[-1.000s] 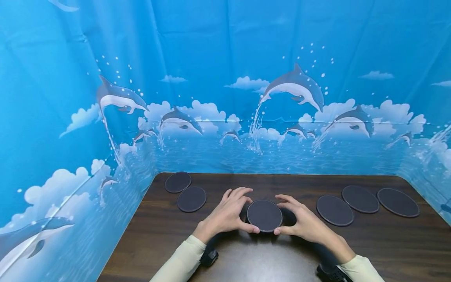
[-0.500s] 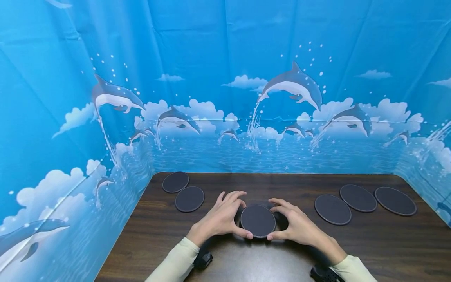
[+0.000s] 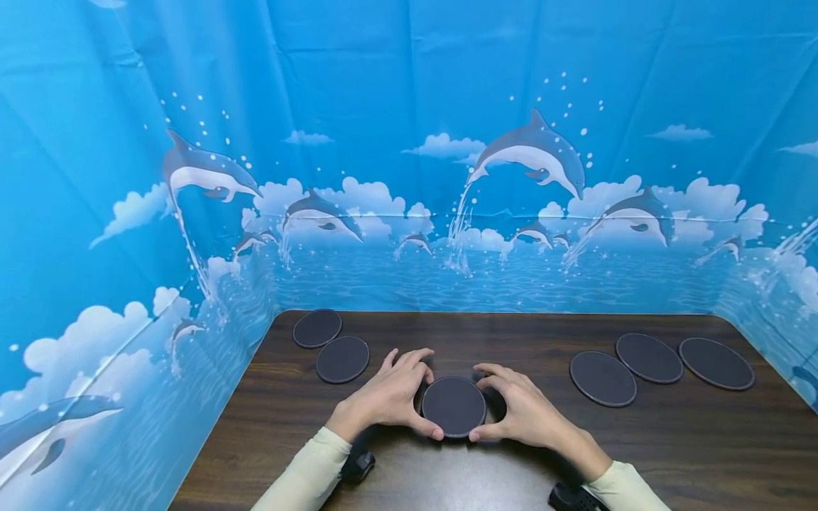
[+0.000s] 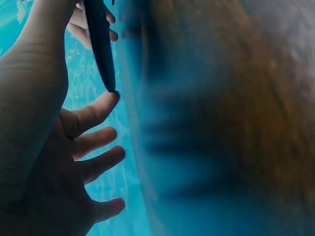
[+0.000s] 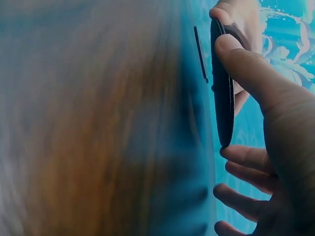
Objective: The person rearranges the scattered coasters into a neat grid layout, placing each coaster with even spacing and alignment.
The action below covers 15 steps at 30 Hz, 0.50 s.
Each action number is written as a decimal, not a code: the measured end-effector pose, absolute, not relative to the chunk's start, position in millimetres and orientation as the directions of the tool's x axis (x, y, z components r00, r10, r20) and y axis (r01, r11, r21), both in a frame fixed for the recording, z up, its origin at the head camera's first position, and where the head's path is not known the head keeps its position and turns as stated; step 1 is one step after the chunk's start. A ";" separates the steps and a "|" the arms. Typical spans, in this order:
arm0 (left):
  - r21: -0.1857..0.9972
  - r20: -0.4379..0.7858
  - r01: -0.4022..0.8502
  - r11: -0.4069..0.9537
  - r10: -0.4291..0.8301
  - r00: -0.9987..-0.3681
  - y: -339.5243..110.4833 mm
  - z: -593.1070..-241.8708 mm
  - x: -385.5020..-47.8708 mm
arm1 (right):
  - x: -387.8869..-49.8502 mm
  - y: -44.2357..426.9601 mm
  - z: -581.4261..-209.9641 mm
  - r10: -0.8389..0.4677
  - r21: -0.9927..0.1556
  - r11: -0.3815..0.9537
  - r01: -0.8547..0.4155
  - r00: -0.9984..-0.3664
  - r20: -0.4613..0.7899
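Observation:
A round black coaster (image 3: 454, 406) with a stitched rim is held between both hands. My left hand (image 3: 390, 397) grips its left edge, thumb at the near side and index finger at the far side. The right hand (image 3: 527, 408) grips the opposite edge in the same way. From the left wrist, the coaster (image 4: 100, 49) appears edge-on above the tabletop, with the index fingertip of the left hand (image 4: 64, 132) touching its rim. In the right wrist view the thumb (image 5: 246, 69) presses the flat coaster (image 5: 223, 98), and the other fingers are spread beneath.
Two matching coasters, a farther one (image 3: 317, 328) and a nearer one (image 3: 342, 359), lie at the back left of the dark wooden table (image 3: 422, 482). On the right lie three more coasters (image 3: 603, 379). A dolphin-printed blue curtain (image 3: 383, 106) surrounds the table's back and sides.
Both hands, with the coaster between them, have moved left and toward the person. The coasters on the left and right keep their places on the table; the head view has shifted slightly.

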<state>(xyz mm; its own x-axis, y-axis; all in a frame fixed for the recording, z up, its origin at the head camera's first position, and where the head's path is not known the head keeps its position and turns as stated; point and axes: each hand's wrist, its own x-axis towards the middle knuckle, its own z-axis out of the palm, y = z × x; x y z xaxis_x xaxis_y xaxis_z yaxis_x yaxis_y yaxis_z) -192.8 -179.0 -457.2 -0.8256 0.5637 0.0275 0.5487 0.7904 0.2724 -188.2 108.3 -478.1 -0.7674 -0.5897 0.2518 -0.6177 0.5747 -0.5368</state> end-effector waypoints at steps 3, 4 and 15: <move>0.285 0.008 0.546 0.788 0.568 -0.823 -182.1 -454.4 -192.3 | -187.1 104.9 -478.3 -0.580 -0.526 0.587 -0.615 -0.773 0.256; 0.288 0.006 0.549 0.785 0.571 -0.821 -183.0 -453.9 -192.1 | -186.8 103.9 -478.7 -0.579 -0.523 0.589 -0.616 -0.773 0.259; 0.302 0.002 0.560 0.772 0.587 -0.810 -190.2 -458.0 -191.9 | -186.8 96.9 -483.7 -0.585 -0.499 0.601 -0.624 -0.769 0.257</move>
<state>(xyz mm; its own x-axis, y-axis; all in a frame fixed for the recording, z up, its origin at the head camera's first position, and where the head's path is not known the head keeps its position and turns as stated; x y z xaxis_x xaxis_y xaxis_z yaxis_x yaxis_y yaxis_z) -191.9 -190.2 -458.0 -0.8099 0.5865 0.0024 0.5597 0.7716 0.3022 -186.8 96.9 -483.7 -0.7691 -0.5852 0.2569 -0.6241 0.6011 -0.4992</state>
